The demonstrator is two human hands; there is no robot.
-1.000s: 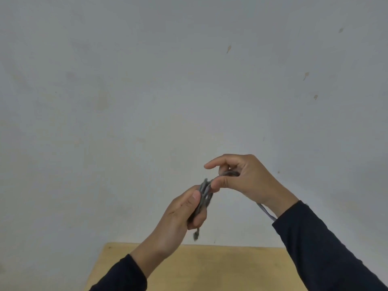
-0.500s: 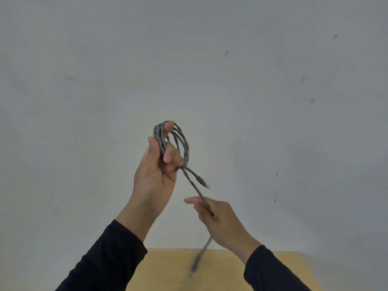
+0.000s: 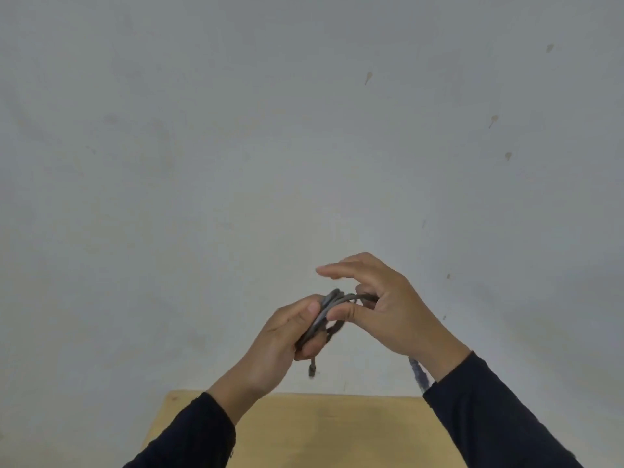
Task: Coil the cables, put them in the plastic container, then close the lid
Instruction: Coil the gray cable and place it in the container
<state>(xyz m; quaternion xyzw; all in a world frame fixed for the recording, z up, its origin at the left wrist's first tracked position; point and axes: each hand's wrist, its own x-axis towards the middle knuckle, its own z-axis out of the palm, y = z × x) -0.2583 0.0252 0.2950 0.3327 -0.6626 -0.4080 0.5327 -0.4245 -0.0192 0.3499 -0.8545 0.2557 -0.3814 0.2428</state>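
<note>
A grey cable (image 3: 332, 304) is wound into a small coil held up in front of the wall. My left hand (image 3: 280, 339) grips the coil's lower left side, thumb on top. My right hand (image 3: 381, 309) pinches the coil's right side between thumb and fingers, index finger stretched out above it. One plug end (image 3: 312, 369) dangles below my left hand. A loose stretch of cable (image 3: 418, 373) hangs behind my right wrist. No plastic container or lid is in view.
A light wooden tabletop (image 3: 320, 430) shows at the bottom of the view, below both hands. A plain grey-white wall (image 3: 236, 146) with a few small marks fills everything else. Dark sleeves cover both forearms.
Half a second ago my left hand held the coil high and my right hand pulled cable down low. Now the coil is lower and my right hand has come up onto it.
</note>
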